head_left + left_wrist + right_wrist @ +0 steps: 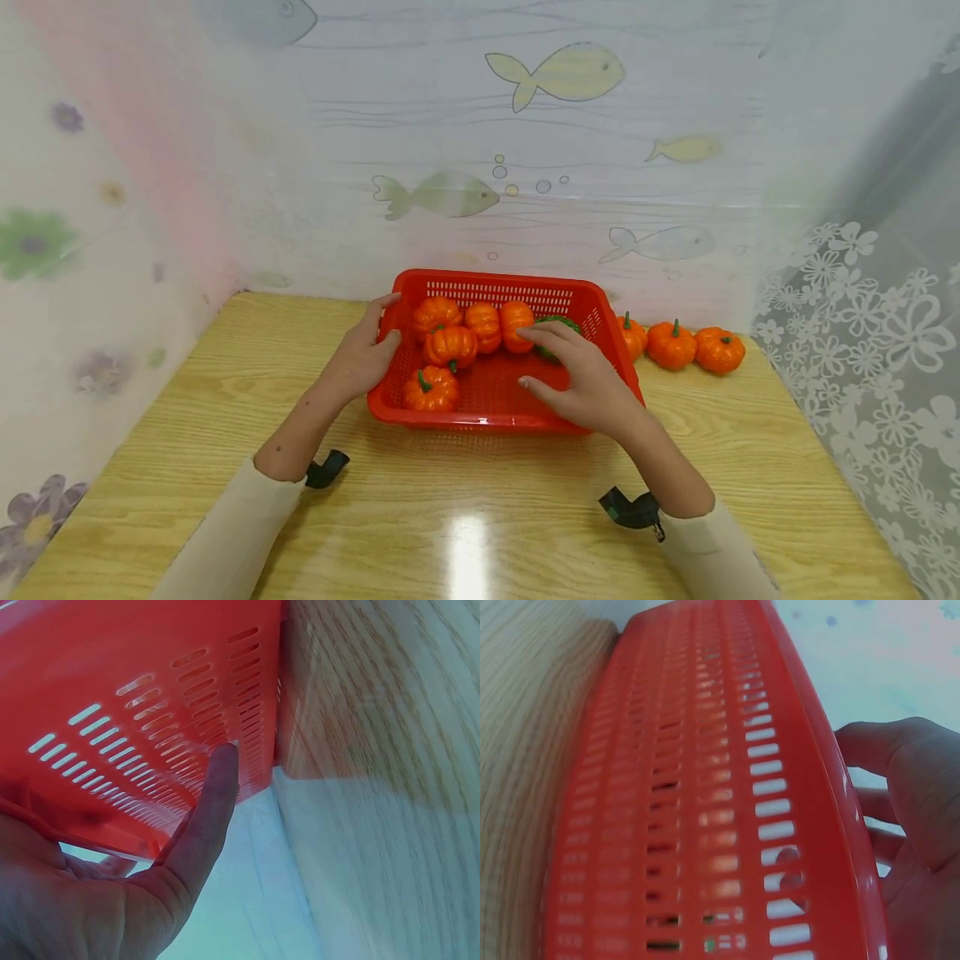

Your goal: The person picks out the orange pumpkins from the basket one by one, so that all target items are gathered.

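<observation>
A red plastic basket (480, 422) with slotted walls stands on the table. Inside it are several small orange pumpkins (450, 347), mostly toward the left and back. A green pumpkin (558, 322) lies at the back right, partly covered by my right hand. My left hand (360, 354) holds the basket's left rim; in the left wrist view one finger (214, 795) lies along the outside of the slotted wall. Over the basket's right part hovers my right hand (581, 379), fingers and thumb spread apart with nothing between them.
Three more orange pumpkins (671, 345) sit in a row on the table just right of the basket, one partly hidden by it. The light wooden table (420, 517) meets a fish-patterned wall covering (450, 242) at the back. A flowered curtain (862, 333) hangs at the right.
</observation>
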The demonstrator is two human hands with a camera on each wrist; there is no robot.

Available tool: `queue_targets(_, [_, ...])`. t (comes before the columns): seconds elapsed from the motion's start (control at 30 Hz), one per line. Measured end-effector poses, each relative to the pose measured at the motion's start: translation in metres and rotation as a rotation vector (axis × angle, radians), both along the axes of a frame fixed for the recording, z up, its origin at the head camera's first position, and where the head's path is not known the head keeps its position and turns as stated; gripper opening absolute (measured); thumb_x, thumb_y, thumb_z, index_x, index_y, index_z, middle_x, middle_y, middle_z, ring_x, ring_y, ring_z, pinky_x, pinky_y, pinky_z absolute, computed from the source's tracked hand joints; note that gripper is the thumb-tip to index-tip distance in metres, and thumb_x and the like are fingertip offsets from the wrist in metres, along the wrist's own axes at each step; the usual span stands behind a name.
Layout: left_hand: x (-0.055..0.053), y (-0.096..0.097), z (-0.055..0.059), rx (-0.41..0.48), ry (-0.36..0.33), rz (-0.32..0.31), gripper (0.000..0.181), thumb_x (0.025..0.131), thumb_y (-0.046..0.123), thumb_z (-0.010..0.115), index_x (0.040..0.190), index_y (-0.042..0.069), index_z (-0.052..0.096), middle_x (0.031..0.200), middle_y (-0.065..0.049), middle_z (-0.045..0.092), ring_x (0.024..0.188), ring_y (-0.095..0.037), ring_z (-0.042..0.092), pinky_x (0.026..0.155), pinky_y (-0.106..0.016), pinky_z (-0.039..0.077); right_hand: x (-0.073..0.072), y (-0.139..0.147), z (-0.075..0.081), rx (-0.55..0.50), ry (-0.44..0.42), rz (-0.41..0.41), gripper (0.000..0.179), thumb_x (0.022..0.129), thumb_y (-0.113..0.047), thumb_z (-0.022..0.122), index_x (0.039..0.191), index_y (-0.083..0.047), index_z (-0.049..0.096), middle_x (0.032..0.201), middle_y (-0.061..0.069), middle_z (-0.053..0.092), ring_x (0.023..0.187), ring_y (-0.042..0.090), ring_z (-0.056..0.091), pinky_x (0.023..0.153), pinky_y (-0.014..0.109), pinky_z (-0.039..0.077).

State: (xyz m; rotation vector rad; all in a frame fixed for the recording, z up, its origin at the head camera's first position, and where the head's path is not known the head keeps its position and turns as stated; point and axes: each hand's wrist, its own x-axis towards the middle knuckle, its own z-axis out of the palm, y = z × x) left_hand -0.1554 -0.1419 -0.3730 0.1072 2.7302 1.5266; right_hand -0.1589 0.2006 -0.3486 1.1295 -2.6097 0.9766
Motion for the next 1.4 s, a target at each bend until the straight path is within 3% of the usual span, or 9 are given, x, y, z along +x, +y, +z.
queue_targets(0.27, [0.000, 0.000, 0.000, -0.011, -0.004, 0.006, 0.061, 0.112, 0.020, 0.043, 0.169, 0.018, 0.021, 0.155, -0.023, 0.049, 0.131, -0.041, 0.061, 0.098, -0.057, 0.059, 0.001, -0.021, 0.004, 0.094, -0.064, 0.070, 0.056, 0.096, -0.024, 0.079, 0.149, -0.018, 0.061, 0.150, -0.002, 0.058, 0.140, 0.022, 0.053, 0.116, 0.047, 0.047])
queue_targets(0.6, [0.001, 0.002, 0.001, -0.016, -0.007, 0.014, 0.061, 0.112, 0.020, 0.043, 0.169, 0.018, 0.021, 0.154, -0.023, 0.049, 0.130, -0.041, 0.061, 0.098, -0.057, 0.058, 0.000, -0.043, 0.001, 0.113, -0.095, 0.186, 0.057, 0.093, -0.015, 0.083, 0.146, -0.018, 0.063, 0.148, -0.004, 0.057, 0.138, 0.017, 0.054, 0.114, 0.041, 0.049])
queue_targets(0.83, [0.001, 0.000, 0.000, -0.013, -0.006, 0.013, 0.061, 0.112, 0.020, 0.043, 0.169, 0.018, 0.021, 0.155, -0.023, 0.048, 0.131, -0.041, 0.061, 0.098, -0.057, 0.058, -0.004, -0.057, 0.000, 0.147, -0.083, 0.203, 0.056, 0.091, -0.016, 0.085, 0.144, -0.015, 0.066, 0.145, -0.003, 0.061, 0.137, 0.017, 0.055, 0.117, 0.041, 0.045])
queue_targets(1.4, [0.002, -0.001, 0.001, -0.037, 0.018, 0.007, 0.061, 0.112, 0.021, 0.042, 0.169, 0.018, 0.022, 0.154, -0.021, 0.050, 0.133, -0.039, 0.059, 0.104, -0.058, 0.054, -0.015, -0.083, 0.003, 0.275, -0.169, 0.306, 0.060, 0.092, -0.018, 0.085, 0.148, -0.021, 0.064, 0.152, -0.004, 0.059, 0.145, 0.016, 0.049, 0.121, 0.037, 0.041])
